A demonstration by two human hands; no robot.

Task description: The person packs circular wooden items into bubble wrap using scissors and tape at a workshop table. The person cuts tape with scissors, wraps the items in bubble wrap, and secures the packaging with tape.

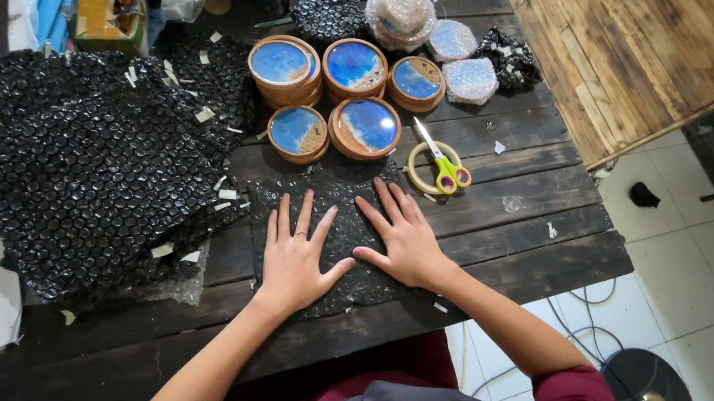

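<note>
Both my hands lie flat, fingers spread, on a sheet of bubble wrap spread on the dark wooden table. My left hand presses its left half and my right hand its right half, thumbs nearly meeting. Neither hand holds anything. Just beyond the sheet stand several round wooden coasters with blue resin tops. Yellow-and-pink scissors lie on a roll of tape to the right of my right hand.
A large heap of bubble wrap with bits of tape covers the table's left. Several wrapped round bundles sit at the back. A lighter wooden tabletop stands at the right. White tiled floor with cables shows below right.
</note>
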